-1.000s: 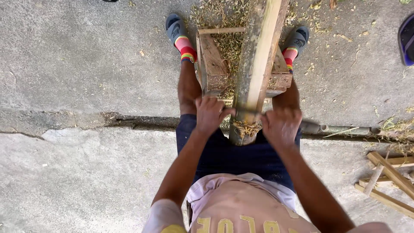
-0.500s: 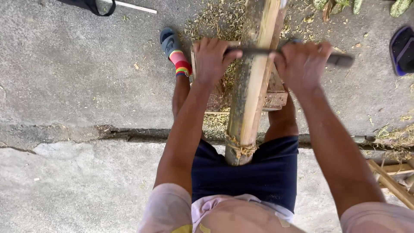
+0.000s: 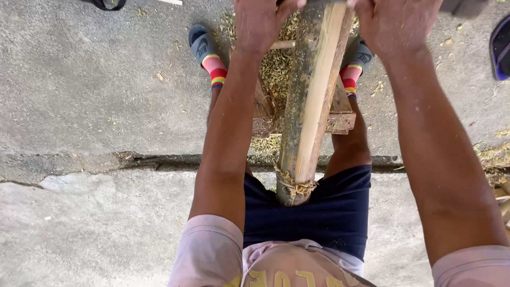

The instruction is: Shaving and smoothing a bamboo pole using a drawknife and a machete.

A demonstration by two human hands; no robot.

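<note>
Left hand (image 3: 263,24) and right hand (image 3: 396,24) clench a two-handled blade (image 3: 462,6) across the bamboo pole (image 3: 308,111) — braced on a wooden stand (image 3: 340,114), butt against the lap, so it resists scraping.

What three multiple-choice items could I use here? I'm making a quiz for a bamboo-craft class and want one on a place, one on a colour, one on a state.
1. Where does the near end of the bamboo pole lie?
A. Between the person's thighs
B. Flat on the concrete to the left
C. On the blue slipper

2. What colour are the shorts?
A. Red
B. White
C. Dark navy

3. What state is the top face of the pole in?
A. Painted
B. Shaved to pale wood
C. Wrapped in cloth

Answers:
1 A, its end sits against the shorts between the legs.
2 C, dark navy fabric shows on both sides of the pole.
3 B, a pale stripped band runs along it, with shavings below, while the left hand and right hand grip a tool across it.
</note>
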